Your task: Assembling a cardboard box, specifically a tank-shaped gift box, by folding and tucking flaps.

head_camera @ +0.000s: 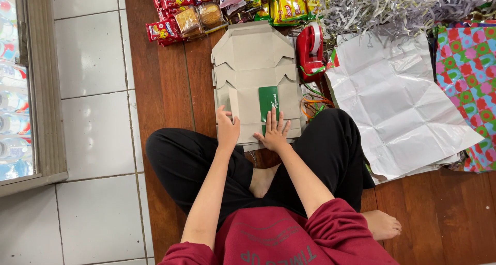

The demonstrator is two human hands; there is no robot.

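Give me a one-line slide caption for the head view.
Seated cross-legged, both hands, left hand and right hand, press on a flattened cardboard box beside a red tape dispenser.

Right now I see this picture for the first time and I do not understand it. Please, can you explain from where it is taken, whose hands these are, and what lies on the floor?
There is one picture, from a camera worn on a person's head, looking down. The person sits cross-legged on a wooden floor. Both bare hands are their own: the left hand and the right hand press flat on the near edge of an unfolded flat cardboard box. Nothing is gripped. The right fingers touch a green card lying on the box. Behind the box are snack packets and shredded paper. A red tape dispenser stands beside it, then a creased white sheet and colourful wrapping paper farther right.
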